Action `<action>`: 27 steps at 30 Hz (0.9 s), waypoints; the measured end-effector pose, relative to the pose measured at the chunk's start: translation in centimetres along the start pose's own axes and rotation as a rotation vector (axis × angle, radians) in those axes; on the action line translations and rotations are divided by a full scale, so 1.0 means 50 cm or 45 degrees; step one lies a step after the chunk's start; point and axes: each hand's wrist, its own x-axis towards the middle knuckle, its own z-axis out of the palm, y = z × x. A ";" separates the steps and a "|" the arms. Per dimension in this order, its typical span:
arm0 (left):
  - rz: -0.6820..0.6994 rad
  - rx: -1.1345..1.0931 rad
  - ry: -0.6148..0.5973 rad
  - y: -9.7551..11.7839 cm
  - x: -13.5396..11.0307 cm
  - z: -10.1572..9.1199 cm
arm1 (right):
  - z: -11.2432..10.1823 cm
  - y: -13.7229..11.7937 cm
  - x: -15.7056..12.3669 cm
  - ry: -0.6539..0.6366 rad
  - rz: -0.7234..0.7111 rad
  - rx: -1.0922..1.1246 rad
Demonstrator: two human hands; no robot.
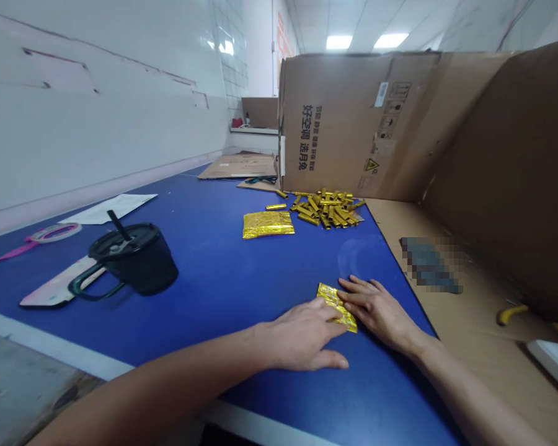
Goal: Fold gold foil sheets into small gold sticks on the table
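A small folded piece of gold foil [335,305] lies on the blue table [223,272] near its front right. My left hand [302,337] lies flat, fingers stretched out, its fingertips on the foil's left edge. My right hand [376,308] lies flat too, fingers spread, pressing the foil's right edge. Neither hand grips anything. Farther back lie a flat stack of gold foil sheets [268,224] and a heap of several small gold rolled pieces [328,209].
A black lidded cup with a straw and handle [132,257] stands at left on a pale board [51,288]. Tape roll [56,231] and paper [106,208] lie beyond. Tall cardboard walls [367,124] enclose the back and right; cardboard sheet [469,297] covers the right.
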 end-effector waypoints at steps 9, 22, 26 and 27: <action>-0.059 -0.043 0.017 -0.003 0.001 -0.002 | -0.035 -0.021 -0.011 0.184 0.020 0.001; -0.176 -0.072 0.121 -0.029 0.010 0.005 | -0.046 -0.059 -0.017 0.030 -0.077 -0.061; -0.202 -0.068 0.170 -0.038 0.013 0.016 | -0.032 -0.068 -0.015 0.105 -0.051 -0.091; -0.206 -0.070 0.181 -0.040 0.014 0.018 | -0.029 -0.070 -0.014 0.119 -0.048 -0.093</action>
